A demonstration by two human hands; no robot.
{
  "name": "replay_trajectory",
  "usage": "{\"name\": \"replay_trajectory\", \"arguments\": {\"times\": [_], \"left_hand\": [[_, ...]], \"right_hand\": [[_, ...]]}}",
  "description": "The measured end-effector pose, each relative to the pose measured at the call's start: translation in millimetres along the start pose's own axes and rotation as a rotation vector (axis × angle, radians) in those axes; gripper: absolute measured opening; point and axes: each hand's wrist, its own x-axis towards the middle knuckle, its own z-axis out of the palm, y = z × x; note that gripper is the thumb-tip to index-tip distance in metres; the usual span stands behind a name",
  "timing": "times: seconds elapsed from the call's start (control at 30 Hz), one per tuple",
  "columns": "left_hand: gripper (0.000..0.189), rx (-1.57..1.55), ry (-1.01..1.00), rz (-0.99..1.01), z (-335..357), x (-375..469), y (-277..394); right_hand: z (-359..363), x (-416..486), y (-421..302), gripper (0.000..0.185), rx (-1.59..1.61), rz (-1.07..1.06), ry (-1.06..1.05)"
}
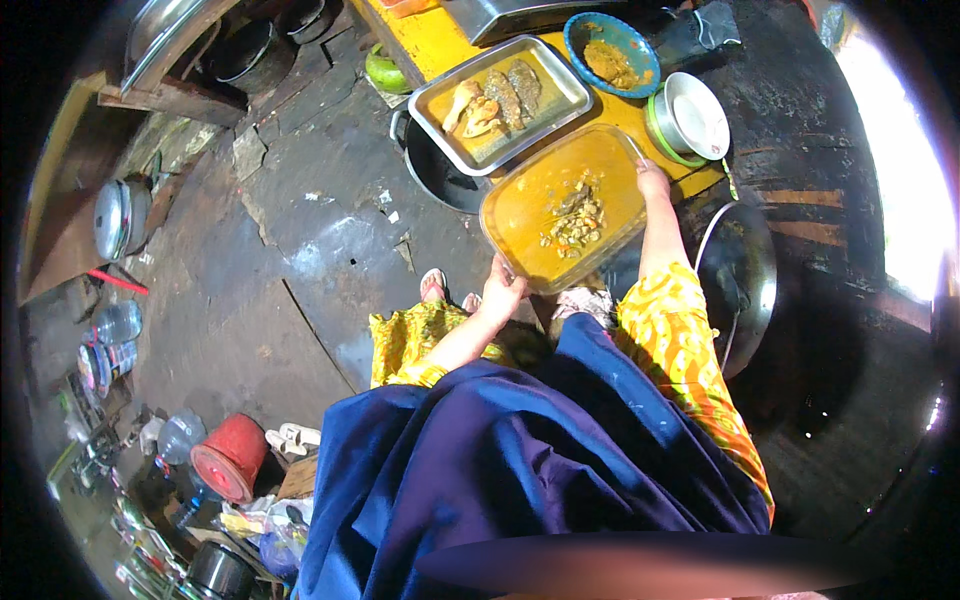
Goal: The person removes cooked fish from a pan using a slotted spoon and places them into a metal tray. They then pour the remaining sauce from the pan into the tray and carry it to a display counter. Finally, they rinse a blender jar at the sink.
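Observation:
My left hand (502,291) grips the near left corner of a clear rectangular tray (517,187), and my right hand (651,180) grips its right end. Chopped, cooked food pieces (577,221) lie in the tray, right of its middle; what they are I cannot tell. Just beyond it, a metal tray (427,101) holds pieces of chicken (465,105) and whole fish (514,94) in yellowish liquid. A blue plastic basin (576,34) with orange-brown paste (611,64) stands at the back, near a metal bowl (694,116) on the yellow table (626,116).
A dark pan (442,169) lies below the metal tray's left edge. At my right is a large wok (739,292). A green fruit (386,71) lies left of the table. Farther left are a red bucket (232,450), plastic bottles (116,322) and a lidded pot (120,217).

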Motion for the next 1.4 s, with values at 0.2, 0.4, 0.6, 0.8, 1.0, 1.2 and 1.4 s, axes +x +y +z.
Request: {"name": "replay_trajectory", "arguments": {"times": [0.2,0.4,0.6,0.8,1.0,1.2,1.4], "left_hand": [[0.06,0.004,-0.038,-0.019,-23.5,-7.2,9.0],[0.065,0.039,-0.09,-0.016,-54.4,-22.0,18.3],[0.061,-0.037,-0.066,-0.091,-82.2,-63.5,35.4],[0.053,-0.023,-0.034,-0.038,-105.2,-109.8,52.3],[0.048,-0.081,-0.016,0.075,-127.2,-159.3,78.1],[0.056,-0.071,0.029,0.104,-164.2,-213.6,109.5],[0.063,-0.135,0.105,0.208,-210.9,-276.5,134.2]], "right_hand": [[11.9,-7.3,12.8,0.022,0.049,-0.059,0.011],[20.4,-33.9,10.1,0.021,0.117,-0.161,0.018],[18.9,-81.1,-12.4,0.021,0.127,-0.189,-0.053],[20.7,-123.4,-37.7,0.02,0.304,-0.231,-0.144],[13.9,-153.7,-69.8,0.027,0.692,-0.272,-0.366],[-10.3,-207.8,-134.4,0.025,0.467,-0.554,-0.273],[-9.8,-266.7,-209.5,0.024,0.532,-0.626,-0.284]]}}
